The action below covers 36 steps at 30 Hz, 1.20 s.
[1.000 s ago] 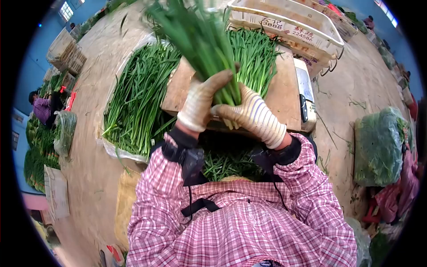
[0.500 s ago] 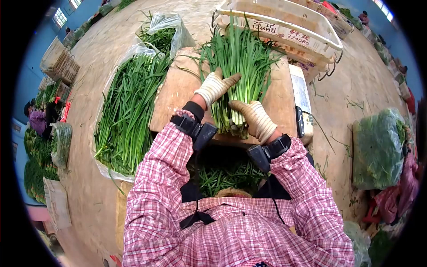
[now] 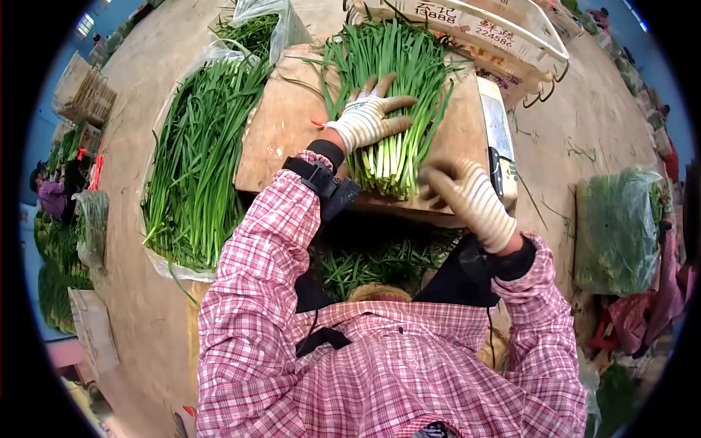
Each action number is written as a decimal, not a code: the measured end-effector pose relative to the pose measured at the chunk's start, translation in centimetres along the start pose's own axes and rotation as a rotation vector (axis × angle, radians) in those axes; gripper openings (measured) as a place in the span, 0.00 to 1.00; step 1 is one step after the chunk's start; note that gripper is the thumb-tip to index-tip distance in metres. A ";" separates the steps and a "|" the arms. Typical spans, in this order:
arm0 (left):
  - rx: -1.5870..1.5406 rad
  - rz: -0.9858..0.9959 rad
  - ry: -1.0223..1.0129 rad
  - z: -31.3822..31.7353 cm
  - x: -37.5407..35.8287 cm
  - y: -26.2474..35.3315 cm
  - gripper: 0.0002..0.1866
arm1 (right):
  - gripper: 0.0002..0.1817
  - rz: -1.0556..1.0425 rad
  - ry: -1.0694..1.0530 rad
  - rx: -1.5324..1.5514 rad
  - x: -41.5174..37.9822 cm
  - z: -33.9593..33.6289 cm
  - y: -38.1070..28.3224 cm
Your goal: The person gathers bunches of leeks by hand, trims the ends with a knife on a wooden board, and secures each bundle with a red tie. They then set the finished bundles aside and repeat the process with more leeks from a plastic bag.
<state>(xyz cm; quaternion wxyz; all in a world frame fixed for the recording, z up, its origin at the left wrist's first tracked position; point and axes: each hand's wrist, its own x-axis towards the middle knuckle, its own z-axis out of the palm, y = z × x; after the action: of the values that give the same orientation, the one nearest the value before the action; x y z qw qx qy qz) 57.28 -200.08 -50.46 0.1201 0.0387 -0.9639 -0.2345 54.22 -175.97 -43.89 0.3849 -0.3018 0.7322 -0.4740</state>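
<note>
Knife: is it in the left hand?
No, the left hand lies on the leafy bunch while the knife lies beside the board.

Upper right: white crate (image 3: 504, 33), reddish lettering and digits (13888, 224586) on its near wall. Far right: plastic-wrapped greens (image 3: 617, 230) standing on the tan floor (image 3: 146, 306); pink cloth (image 3: 629, 321) just below. Left edge: co-worker (image 3: 51, 196), purple top, red strip (image 3: 98, 171) nearby; bagged bundle (image 3: 93, 226) just beside. Upper left: stacked crates (image 3: 91, 95). Lower left: pale box (image 3: 93, 328). Room wall (image 3: 653, 66) blue.
</note>
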 end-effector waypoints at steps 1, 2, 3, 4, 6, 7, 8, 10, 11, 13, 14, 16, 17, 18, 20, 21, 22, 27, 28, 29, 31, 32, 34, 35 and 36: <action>0.057 0.001 -0.004 -0.1 -0.1 0.3 0.27 | 0.22 0.004 -0.003 0.000 1.4 0.3 1.0; 0.070 0.006 -0.001 0.3 0.2 0.2 0.26 | 0.21 -0.255 0.136 -0.221 2.7 0.9 1.5; 0.032 0.010 0.001 -0.1 0.2 0.4 0.27 | 0.19 -0.518 0.274 -0.439 3.9 1.6 2.0; -0.073 0.001 0.098 0.5 0.2 -0.7 0.29 | 0.18 -0.520 0.239 -0.465 4.9 2.4 2.6; -0.255 -0.007 0.334 -0.5 0.4 -3.3 0.32 | 0.16 -0.556 0.264 -0.455 5.6 3.1 3.1; -0.036 0.092 0.437 -1.7 -0.5 -2.9 0.28 | 0.16 -0.567 0.256 -0.446 5.8 2.9 3.2; -0.155 -0.221 0.376 -3.9 -2.8 -3.4 0.26 | 0.14 -0.526 0.228 -0.285 6.0 2.5 3.5; -0.199 -0.611 0.240 -5.9 -7.4 -1.5 0.21 | 0.10 -0.424 0.209 -0.054 5.5 1.9 3.4; -0.118 -0.686 0.171 -5.7 -9.0 -0.5 0.19 | 0.10 -0.426 0.208 -0.060 5.6 1.5 3.7; 0.155 -0.509 0.105 -3.3 -11.9 -1.3 0.20 | 0.09 -0.397 0.192 0.024 5.6 1.7 3.7; 0.160 -0.491 0.121 -2.3 -12.5 -2.1 0.19 | 0.09 -0.404 0.188 0.024 5.6 1.8 3.7; 0.242 -0.456 0.179 -0.9 -13.0 -3.5 0.16 | 0.09 -0.385 0.188 0.061 5.4 1.8 3.8; 0.285 -0.454 0.203 -0.5 -13.1 -3.9 0.15 | 0.09 -0.387 0.188 0.060 5.1 1.8 3.8; 0.283 -0.448 0.202 -0.9 -13.6 -3.4 0.15 | 0.09 -0.394 0.179 0.111 4.7 1.5 3.9; 0.250 -0.580 0.158 -3.5 -15.1 -1.5 0.10 | 0.10 -0.354 0.228 0.166 3.5 0.3 4.0; 0.314 -0.646 0.032 -5.7 -15.8 -0.1 0.11 | 0.11 -0.298 0.311 0.048 2.8 -0.9 4.0; 0.335 -0.619 -0.045 -6.6 -17.4 -0.3 0.11 | 0.12 -0.199 0.340 0.037 3.0 -2.5 5.3; 0.022 -0.277 -0.766 -10.5 -18.5 1.7 0.13 | 0.11 0.078 0.404 -0.176 4.8 -6.3 7.2; 0.108 -0.385 -0.528 -10.0 -17.6 0.0 0.10 | 0.12 0.043 0.410 -0.234 6.1 -6.5 8.0; 0.167 -0.391 -0.234 -9.6 -16.3 -1.8 0.11 | 0.13 0.007 0.441 -0.335 7.5 -6.4 8.7; 0.084 -0.530 -0.057 -8.8 -13.9 -4.7 0.14 | 0.13 -0.284 0.418 -0.729 9.9 -6.1 9.4; 0.114 -0.546 -0.043 -7.9 -12.9 -6.1 0.15 | 0.15 -0.077 0.346 -0.807 10.6 -5.9 8.9; 0.138 -0.556 -0.030 -7.1 -11.1 -5.9 0.15 | 0.18 -0.053 0.351 -0.800 10.5 -4.7 6.6; 0.121 -0.407 0.103 -6.7 -9.9 -4.9 0.16 | 0.20 -0.027 0.356 -0.792 10.6 -4.4 5.7; 0.103 -0.257 0.230 -6.5 -8.7 -3.5 0.17 | 0.21 -0.205 0.398 -0.708 12.2 -4.8 8.5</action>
<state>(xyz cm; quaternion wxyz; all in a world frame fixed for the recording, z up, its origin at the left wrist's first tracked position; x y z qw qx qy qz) 67.39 -204.90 -48.35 0.1964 0.1942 -0.9416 -0.1925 43.14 -180.47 -53.96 0.0594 -0.3894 0.8761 -0.2779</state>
